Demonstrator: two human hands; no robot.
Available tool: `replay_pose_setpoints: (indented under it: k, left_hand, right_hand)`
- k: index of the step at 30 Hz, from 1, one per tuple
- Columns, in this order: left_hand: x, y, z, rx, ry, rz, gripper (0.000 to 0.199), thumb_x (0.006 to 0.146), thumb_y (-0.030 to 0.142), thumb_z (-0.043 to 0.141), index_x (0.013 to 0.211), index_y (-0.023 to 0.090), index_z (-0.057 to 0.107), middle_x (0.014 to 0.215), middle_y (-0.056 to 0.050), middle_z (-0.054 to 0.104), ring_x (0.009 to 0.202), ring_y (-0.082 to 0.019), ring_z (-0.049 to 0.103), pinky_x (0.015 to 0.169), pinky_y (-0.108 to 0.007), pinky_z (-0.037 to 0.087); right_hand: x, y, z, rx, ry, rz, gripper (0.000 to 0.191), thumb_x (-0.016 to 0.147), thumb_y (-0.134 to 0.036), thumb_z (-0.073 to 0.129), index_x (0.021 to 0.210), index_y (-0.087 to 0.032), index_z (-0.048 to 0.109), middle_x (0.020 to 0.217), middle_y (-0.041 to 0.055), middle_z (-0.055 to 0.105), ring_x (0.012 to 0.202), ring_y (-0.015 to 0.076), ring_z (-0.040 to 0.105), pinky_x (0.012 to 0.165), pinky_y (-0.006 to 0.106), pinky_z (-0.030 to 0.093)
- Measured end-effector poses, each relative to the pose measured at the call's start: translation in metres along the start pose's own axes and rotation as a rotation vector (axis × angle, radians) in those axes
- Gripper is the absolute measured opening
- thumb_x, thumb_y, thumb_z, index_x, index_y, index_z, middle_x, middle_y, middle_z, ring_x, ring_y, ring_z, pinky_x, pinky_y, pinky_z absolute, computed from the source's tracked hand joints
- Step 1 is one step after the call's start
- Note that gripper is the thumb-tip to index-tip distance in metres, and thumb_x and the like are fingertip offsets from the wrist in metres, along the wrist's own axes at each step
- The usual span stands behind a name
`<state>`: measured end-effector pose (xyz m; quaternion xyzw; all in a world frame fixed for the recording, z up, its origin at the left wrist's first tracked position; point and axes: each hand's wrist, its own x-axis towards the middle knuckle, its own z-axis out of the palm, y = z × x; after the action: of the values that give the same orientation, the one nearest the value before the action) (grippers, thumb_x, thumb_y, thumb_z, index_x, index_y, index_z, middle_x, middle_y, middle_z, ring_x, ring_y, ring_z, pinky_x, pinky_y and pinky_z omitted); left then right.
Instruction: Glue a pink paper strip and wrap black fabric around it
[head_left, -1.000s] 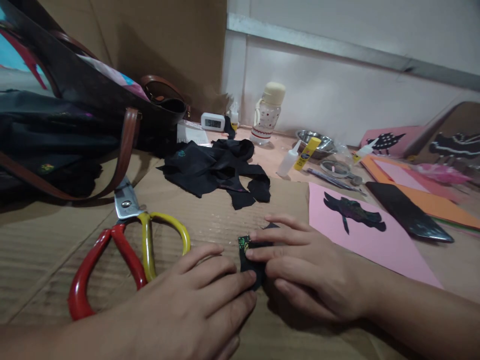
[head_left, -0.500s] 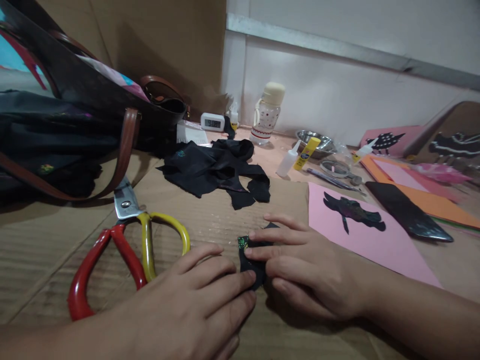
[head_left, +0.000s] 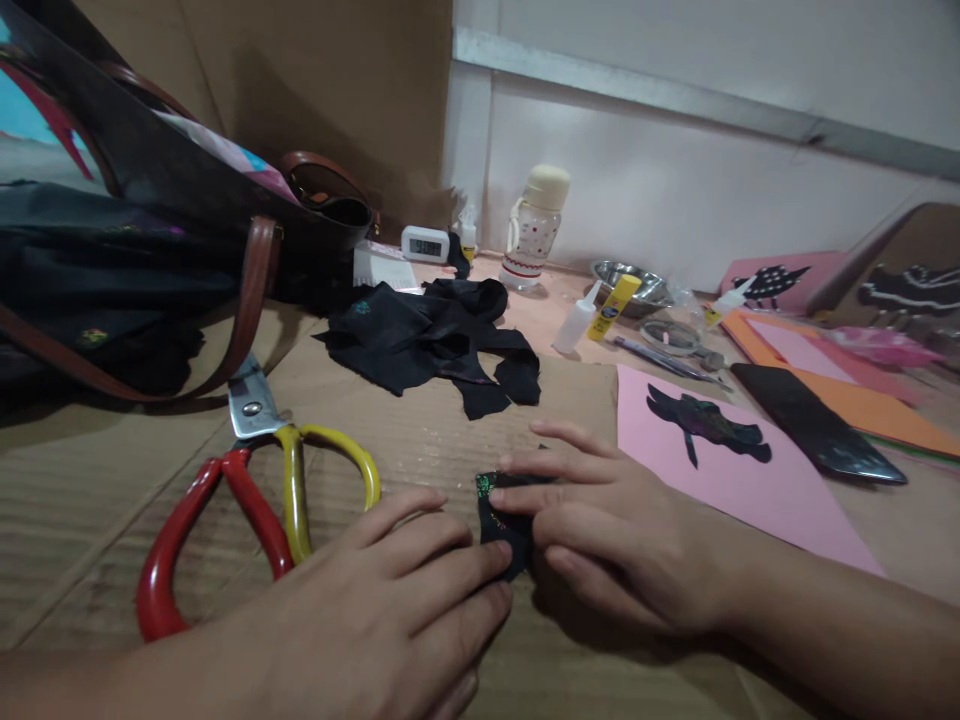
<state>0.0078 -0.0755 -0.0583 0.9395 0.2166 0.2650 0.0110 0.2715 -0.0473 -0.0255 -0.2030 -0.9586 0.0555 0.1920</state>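
A small black piece of paper (head_left: pixel 498 515) with a glittery green corner lies on the brown cardboard sheet (head_left: pixel 420 440). My left hand (head_left: pixel 390 610) presses its fingertips onto the piece's near left edge. From the right, my right hand (head_left: pixel 607 535) holds the same piece down with several fingers laid across it. Most of the piece is hidden under the fingers. Red and yellow scissors (head_left: pixel 247 490) rest just left of my left hand, touched by neither hand.
A heap of black paper scraps (head_left: pixel 435 340) lies behind the hands. A pink sheet (head_left: pixel 750 480) with a black cut-out shape sits to the right. A dark bag (head_left: pixel 150 250) fills the left. Glue bottles (head_left: pixel 574 325), a metal bowl (head_left: pixel 634 280), a baby bottle (head_left: pixel 536 225) and a small clock (head_left: pixel 425 243) stand near the wall.
My right hand's fingers have shifted slightly over the black piece. Otherwise nothing has moved.
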Motion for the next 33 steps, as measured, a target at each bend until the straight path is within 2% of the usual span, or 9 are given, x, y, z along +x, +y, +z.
replay_pose_setpoints:
  k: [3, 7, 9, 14, 17, 23, 29, 31, 33]
  left_hand:
    - [0.0015, -0.0009, -0.001, 0.001, 0.004, 0.041, 0.023, 0.105, 0.038, 0.059, 0.121, 0.029, 0.073, 0.127, 0.011, 0.075, 0.114, -0.014, 0.067, 0.123, -0.027, 0.023]
    - [0.0031, 0.0041, -0.0047, 0.015, 0.001, -0.031, 0.021, 0.105, 0.035, 0.058, 0.117, 0.027, 0.074, 0.129, 0.01, 0.075, 0.115, -0.015, 0.067, 0.124, -0.028, 0.023]
    - [0.0029, 0.0054, -0.0049, 0.009, -0.001, -0.036, 0.021, 0.105, 0.035, 0.058, 0.117, 0.028, 0.074, 0.129, 0.01, 0.075, 0.115, -0.015, 0.067, 0.123, -0.028, 0.025]
    - [0.0021, 0.0051, -0.0043, 0.003, -0.016, -0.028, 0.022, 0.103, 0.034, 0.061, 0.12, 0.029, 0.073, 0.128, 0.011, 0.075, 0.113, -0.015, 0.068, 0.12, -0.028, 0.03]
    - [0.0027, 0.0061, -0.0051, 0.001, -0.015, -0.051, 0.023, 0.102, 0.034, 0.062, 0.121, 0.029, 0.072, 0.128, 0.009, 0.075, 0.114, -0.015, 0.068, 0.12, -0.029, 0.033]
    - [0.0013, 0.0065, -0.0037, -0.001, -0.011, -0.029, 0.02, 0.102, 0.034, 0.062, 0.118, 0.029, 0.074, 0.127, 0.007, 0.076, 0.113, -0.016, 0.068, 0.116, -0.032, 0.04]
    - [0.0011, 0.0062, -0.0054, -0.002, -0.017, -0.044, 0.023, 0.103, 0.035, 0.061, 0.123, 0.029, 0.072, 0.128, 0.008, 0.075, 0.115, -0.015, 0.067, 0.118, -0.031, 0.037]
    - [0.0026, 0.006, -0.006, -0.009, -0.014, -0.046, 0.022, 0.103, 0.034, 0.061, 0.121, 0.029, 0.073, 0.127, 0.008, 0.076, 0.115, -0.015, 0.067, 0.118, -0.03, 0.037]
    - [0.0038, 0.006, -0.0066, -0.017, -0.005, -0.04, 0.021, 0.103, 0.033, 0.062, 0.119, 0.028, 0.074, 0.126, 0.007, 0.076, 0.114, -0.016, 0.068, 0.119, -0.03, 0.037]
  right_hand:
    - [0.0001, 0.0001, 0.0013, 0.001, -0.002, -0.011, 0.02, 0.104, -0.022, 0.055, 0.107, -0.014, 0.072, 0.123, 0.0037, 0.079, 0.126, 0.0204, 0.066, 0.13, 0.035, 0.019]
    - [0.0023, 0.004, 0.0062, -0.026, 0.068, 0.109, 0.022, 0.105, -0.02, 0.051, 0.109, -0.013, 0.072, 0.121, 0.0073, 0.078, 0.124, 0.0222, 0.065, 0.126, 0.039, 0.03]
    - [0.0026, 0.0043, 0.0063, -0.032, 0.071, 0.114, 0.022, 0.104, -0.019, 0.051, 0.109, -0.014, 0.071, 0.123, 0.0087, 0.078, 0.126, 0.0231, 0.064, 0.125, 0.041, 0.033]
    - [-0.0006, -0.0005, 0.0016, 0.001, 0.039, 0.002, 0.014, 0.102, -0.02, 0.056, 0.101, -0.017, 0.069, 0.125, 0.0055, 0.078, 0.128, 0.021, 0.065, 0.129, 0.039, 0.025]
    - [-0.0006, -0.0012, 0.0017, 0.009, 0.002, -0.012, 0.015, 0.103, -0.022, 0.056, 0.101, -0.016, 0.07, 0.124, 0.0042, 0.078, 0.127, 0.0209, 0.066, 0.13, 0.038, 0.021]
    - [0.0034, 0.0023, 0.0029, -0.01, 0.068, 0.065, 0.019, 0.102, -0.017, 0.052, 0.107, -0.014, 0.071, 0.121, 0.0065, 0.079, 0.125, 0.0215, 0.065, 0.126, 0.038, 0.032]
    - [-0.0006, -0.0009, 0.0007, 0.01, -0.019, -0.032, 0.016, 0.102, -0.022, 0.056, 0.098, -0.016, 0.07, 0.124, 0.0039, 0.079, 0.128, 0.0209, 0.066, 0.131, 0.037, 0.018]
    - [0.0003, -0.0005, 0.0021, 0.007, -0.012, -0.008, 0.017, 0.103, -0.021, 0.054, 0.104, -0.016, 0.071, 0.123, 0.0038, 0.079, 0.127, 0.0204, 0.066, 0.13, 0.037, 0.02]
    - [0.0024, 0.001, 0.0034, -0.014, 0.024, 0.053, 0.019, 0.103, -0.019, 0.053, 0.108, -0.015, 0.071, 0.122, 0.0058, 0.079, 0.126, 0.0211, 0.065, 0.128, 0.04, 0.028]
